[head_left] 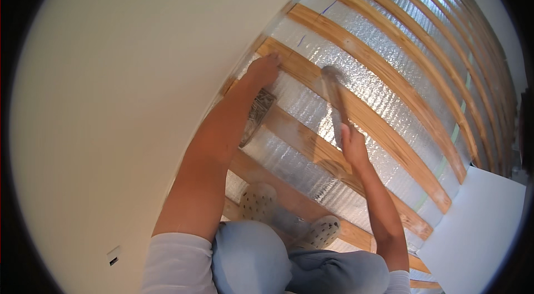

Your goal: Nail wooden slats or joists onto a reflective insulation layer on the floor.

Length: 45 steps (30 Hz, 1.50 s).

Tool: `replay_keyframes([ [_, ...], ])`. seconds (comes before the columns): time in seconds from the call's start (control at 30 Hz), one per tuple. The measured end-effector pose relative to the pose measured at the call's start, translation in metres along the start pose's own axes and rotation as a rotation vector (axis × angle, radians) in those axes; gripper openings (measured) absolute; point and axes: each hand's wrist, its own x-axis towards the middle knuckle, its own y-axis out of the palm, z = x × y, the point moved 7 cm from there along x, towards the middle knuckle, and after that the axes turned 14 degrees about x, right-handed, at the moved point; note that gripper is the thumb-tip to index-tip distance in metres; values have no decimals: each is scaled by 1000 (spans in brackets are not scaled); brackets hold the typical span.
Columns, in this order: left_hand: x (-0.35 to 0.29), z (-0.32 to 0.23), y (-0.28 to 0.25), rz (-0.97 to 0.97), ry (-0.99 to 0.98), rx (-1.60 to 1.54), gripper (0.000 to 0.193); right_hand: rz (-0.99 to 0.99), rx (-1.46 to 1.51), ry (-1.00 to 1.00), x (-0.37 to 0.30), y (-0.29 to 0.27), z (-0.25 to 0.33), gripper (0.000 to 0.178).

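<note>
My right hand is wrapped round the handle of a hammer. The hammer's head is smeared by motion above a wooden batten. At that batten's far left end, close to the wall, the fingers of my left hand are pressed together against the wood. Whatever they pinch is too small to make out. Beside my left forearm sits a container of nails, partly covered by the arm.
Several more battens run side by side over silvery foil sheeting. A pale wall rises along the left. My clog-clad feet are below my bent knees. A white panel lies at the right.
</note>
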Motion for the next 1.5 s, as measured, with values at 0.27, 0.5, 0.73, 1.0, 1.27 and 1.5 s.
replay_keyframes([
  [0.27, -3, 0, -11, 33, -50, -82, 49, -57, 607, -407, -8, -27, 64, 50],
  [0.5, -13, 22, 7, 150, -38, 23, 53, 135, 154, 300, 15, 7, 32, 50],
  [0.73, -5, 27, 23, 15, 5, 198, 48, 117, 11, 173, 6, 22, 11, 50],
  [1.0, -7, 8, -2, -163, 6, 338, 39, -62, 262, 246, -67, 0, -22, 50],
  [1.27, -12, 39, -35, -242, -165, 67, 45, -182, 239, 632, -201, -77, -48, 42],
  [1.5, 7, 21, -52, -541, -63, 50, 52, -110, -175, 756, -289, -196, -46, 45],
])
